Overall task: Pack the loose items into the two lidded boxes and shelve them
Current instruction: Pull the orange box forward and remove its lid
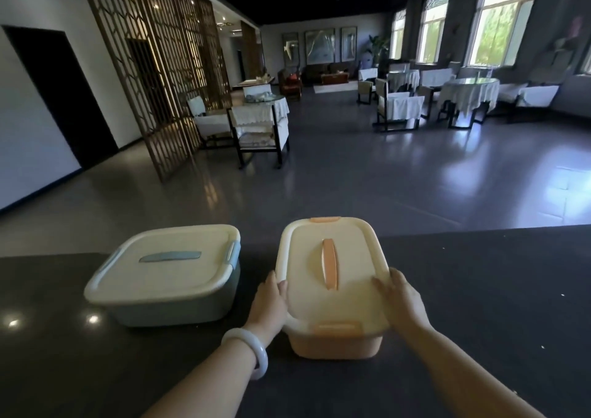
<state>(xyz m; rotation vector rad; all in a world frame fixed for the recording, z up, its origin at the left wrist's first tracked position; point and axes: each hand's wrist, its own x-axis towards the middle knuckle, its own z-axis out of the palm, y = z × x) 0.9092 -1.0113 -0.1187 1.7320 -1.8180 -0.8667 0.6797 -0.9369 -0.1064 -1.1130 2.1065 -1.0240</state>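
An orange box (335, 344) with a cream lid (332, 264) and an orange handle sits on the dark counter (479, 289) in front of me. My left hand (270, 302) grips the lid's left edge and my right hand (399, 299) grips its right edge. The lid looks slightly tilted over the box. To the left stands a pale blue box (172, 309) with a cream lid (166, 261) and blue clips, lid on. No loose items are visible.
Beyond the counter's far edge lies a wide dark floor. Covered tables and chairs (259, 123) stand at the middle left and by the windows at right (463, 97). A wooden lattice screen (160, 65) stands at left.
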